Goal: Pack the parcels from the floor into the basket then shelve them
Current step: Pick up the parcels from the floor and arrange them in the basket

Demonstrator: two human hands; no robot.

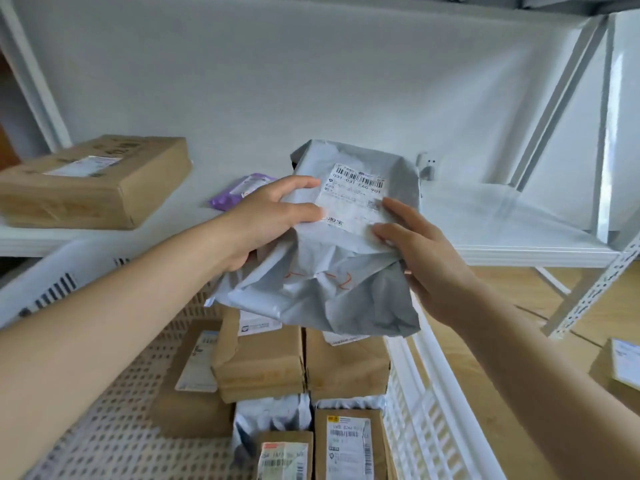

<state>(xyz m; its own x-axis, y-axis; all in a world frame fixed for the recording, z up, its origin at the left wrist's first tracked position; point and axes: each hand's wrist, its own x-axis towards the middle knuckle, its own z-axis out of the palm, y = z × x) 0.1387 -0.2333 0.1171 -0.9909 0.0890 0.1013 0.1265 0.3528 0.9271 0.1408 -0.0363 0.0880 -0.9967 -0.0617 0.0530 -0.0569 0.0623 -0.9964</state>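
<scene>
A crumpled grey poly-bag parcel (332,271) with a white barcode label and red handwriting is held up in front of the white shelf (502,244). My left hand (273,216) grips its left edge, thumb over the front. My right hand (426,261) holds its right side, thumb on the label. Below lies the white perforated basket (426,410), holding several brown cardboard boxes (259,362) and another grey bag (270,417).
On the shelf sit a large brown carton (93,181) at the left and a small purple packet (239,192) behind my left hand. A slanted metal upright (588,296) stands at the right. One more box (620,368) lies on the wooden floor.
</scene>
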